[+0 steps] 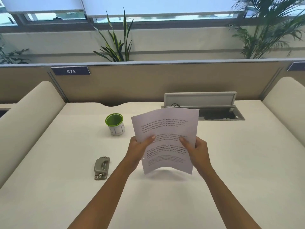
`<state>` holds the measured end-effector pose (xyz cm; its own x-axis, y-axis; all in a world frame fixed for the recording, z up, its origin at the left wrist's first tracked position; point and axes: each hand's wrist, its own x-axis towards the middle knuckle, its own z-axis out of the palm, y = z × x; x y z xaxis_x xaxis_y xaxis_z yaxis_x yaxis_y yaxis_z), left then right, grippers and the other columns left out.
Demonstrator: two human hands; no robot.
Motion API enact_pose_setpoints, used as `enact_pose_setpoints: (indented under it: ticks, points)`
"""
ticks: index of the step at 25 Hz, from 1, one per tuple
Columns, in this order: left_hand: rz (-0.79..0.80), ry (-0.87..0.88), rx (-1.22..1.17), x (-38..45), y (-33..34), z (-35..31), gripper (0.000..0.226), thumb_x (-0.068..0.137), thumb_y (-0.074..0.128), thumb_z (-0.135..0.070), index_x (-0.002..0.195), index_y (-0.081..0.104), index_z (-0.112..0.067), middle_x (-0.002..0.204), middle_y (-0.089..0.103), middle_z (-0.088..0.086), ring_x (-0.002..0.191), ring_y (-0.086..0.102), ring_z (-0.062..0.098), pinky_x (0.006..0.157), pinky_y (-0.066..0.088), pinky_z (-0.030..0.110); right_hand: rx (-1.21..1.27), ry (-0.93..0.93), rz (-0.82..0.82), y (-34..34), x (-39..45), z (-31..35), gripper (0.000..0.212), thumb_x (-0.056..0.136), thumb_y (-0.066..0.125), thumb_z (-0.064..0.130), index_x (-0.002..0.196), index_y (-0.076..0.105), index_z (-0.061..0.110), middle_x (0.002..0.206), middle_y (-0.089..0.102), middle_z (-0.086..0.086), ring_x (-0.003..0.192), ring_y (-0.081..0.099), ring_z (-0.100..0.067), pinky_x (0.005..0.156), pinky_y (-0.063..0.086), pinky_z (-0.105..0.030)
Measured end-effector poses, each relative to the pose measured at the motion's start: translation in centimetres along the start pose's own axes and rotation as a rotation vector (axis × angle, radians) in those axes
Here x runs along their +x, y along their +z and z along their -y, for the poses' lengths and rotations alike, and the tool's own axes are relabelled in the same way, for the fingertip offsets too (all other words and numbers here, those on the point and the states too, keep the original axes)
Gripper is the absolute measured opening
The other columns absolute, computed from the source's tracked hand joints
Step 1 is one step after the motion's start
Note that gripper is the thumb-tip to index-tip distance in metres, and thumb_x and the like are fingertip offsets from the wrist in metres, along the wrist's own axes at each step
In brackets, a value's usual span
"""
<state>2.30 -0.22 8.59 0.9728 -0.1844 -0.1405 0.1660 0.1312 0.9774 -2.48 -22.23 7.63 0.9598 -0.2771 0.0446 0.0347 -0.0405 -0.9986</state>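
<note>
- The printed paper [166, 128] was held in the air above the middle of the desk [239, 154], its lower edge bowed and off the surface.
- Its long axis ran from 6 to 12 o'clock, with the top of the text toward 12.
- The left hand [138, 147] gripped its 9 o'clock edge and the right hand [198, 149] its 3 o'clock edge, the fingers [149, 140] pinching the page; it was possibly more than one sheet.
- A green-rimmed mug [115, 123] stood at 10 o'clock of the paper, and a grey hole punch [101, 167] lay at 8.
- An open cable tray [203, 106] sat at 1 o'clock. A beige partition [165, 80], plants [115, 40] and windows [165, 19] lay beyond at 12.
</note>
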Motion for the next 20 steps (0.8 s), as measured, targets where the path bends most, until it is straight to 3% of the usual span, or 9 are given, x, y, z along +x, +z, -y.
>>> enact_pose_setpoints:
  ticks: [4,9,16,20]
  points:
    - [-0.016,0.067,0.057,0.1,0.1,-0.1,0.022,0.078,0.08,-0.034,0.1,0.077,-0.035,0.103,0.08,0.0,0.093,0.076,0.019,0.073,0.063,0.032,0.031,-0.012,-0.026,-0.2,0.4,-0.6,0.008,0.09,0.071,0.027,0.094,0.076,0.022,0.086,0.08,0.006,0.074,0.076,-0.015,0.059,0.06,-0.024]
    - [-0.006,0.04,0.16,-0.9,-0.4,2.4,0.026,0.084,0.079,-0.026,0.093,0.076,-0.05,0.098,0.079,-0.015,0.087,0.075,0.006,0.064,0.057,0.016,0.016,0.075,0.009,-0.3,-0.6,-3.7,0.01,0.09,0.073,0.022,0.096,0.077,0.017,0.089,0.081,0.003,0.081,0.076,-0.018,0.065,0.059,-0.024]
    - [-0.06,0.079,0.156,-0.2,-0.6,2.8,0.023,0.076,0.082,-0.033,0.091,0.077,-0.049,0.095,0.079,-0.015,0.085,0.075,0.008,0.063,0.057,0.016,0.026,0.08,0.032,-0.5,0.3,-3.6,0.011,0.089,0.073,0.024,0.099,0.076,0.019,0.093,0.08,0.005,0.081,0.076,-0.014,0.065,0.06,-0.023]
    - [-0.108,0.026,0.116,-0.8,-0.8,5.0,0.019,0.08,0.084,-0.019,0.09,0.079,-0.035,0.092,0.08,-0.011,0.082,0.075,0.007,0.063,0.056,0.015,0.042,0.132,0.045,-0.3,-0.8,-5.4,0.015,0.089,0.074,0.022,0.102,0.077,0.016,0.096,0.081,0.003,0.087,0.077,-0.016,0.066,0.059,-0.021]
